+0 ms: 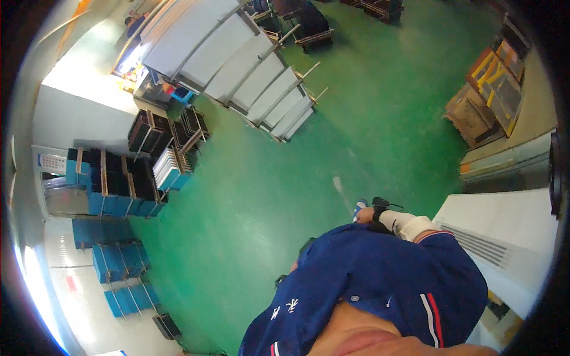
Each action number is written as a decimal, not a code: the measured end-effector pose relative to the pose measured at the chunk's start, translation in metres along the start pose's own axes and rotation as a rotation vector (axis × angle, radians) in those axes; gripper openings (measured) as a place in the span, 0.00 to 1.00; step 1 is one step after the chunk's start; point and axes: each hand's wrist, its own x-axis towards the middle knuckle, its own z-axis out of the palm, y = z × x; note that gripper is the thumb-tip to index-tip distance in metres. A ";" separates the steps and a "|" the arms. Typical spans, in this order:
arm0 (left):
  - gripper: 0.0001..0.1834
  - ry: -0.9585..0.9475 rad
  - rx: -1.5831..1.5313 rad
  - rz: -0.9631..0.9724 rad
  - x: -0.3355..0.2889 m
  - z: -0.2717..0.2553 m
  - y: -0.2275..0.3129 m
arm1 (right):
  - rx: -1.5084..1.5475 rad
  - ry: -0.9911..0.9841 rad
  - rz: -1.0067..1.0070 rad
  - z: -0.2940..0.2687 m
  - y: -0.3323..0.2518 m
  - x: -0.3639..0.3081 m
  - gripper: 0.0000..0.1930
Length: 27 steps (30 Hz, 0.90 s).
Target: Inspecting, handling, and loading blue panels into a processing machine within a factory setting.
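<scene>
My right hand [364,216] hangs low beside my body, a dark band at its wrist and a white sleeve [407,224] on the forearm. Its fingers look curled at a small blue-and-white thing [360,207], whose kind I cannot make out. A dark object [380,203] shows just beyond the wrist. My navy shirt [380,267] fills the lower middle and covers part of that hand. On the left only a sliver of skin [294,266] shows past the shirt; my left hand itself is hidden.
Ahead stands a large rack of white panels [219,59] with protruding bars. Blue bins [122,261] and dark stacked racks [148,133] line the left wall. Cardboard boxes [472,113] and a white vented cabinet [504,225] are at right. Another person [135,25] is far left. The floor [237,237] is green.
</scene>
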 end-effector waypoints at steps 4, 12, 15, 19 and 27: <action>0.21 0.014 -0.001 0.002 0.022 0.004 0.028 | -0.024 -0.023 0.032 -0.002 0.040 0.008 0.22; 0.22 0.069 -0.054 -0.009 0.051 0.031 0.029 | -0.080 -0.017 -0.004 -0.026 0.068 -0.004 0.20; 0.22 0.056 -0.047 0.006 0.069 0.026 0.036 | -0.009 -0.033 0.077 -0.025 0.076 -0.013 0.21; 0.22 0.025 -0.025 0.026 0.081 0.015 0.048 | 0.161 0.022 0.230 -0.033 0.071 -0.031 0.23; 0.24 -0.201 0.089 0.235 0.182 -0.045 0.117 | 0.201 0.175 0.363 -0.078 0.058 -0.033 0.22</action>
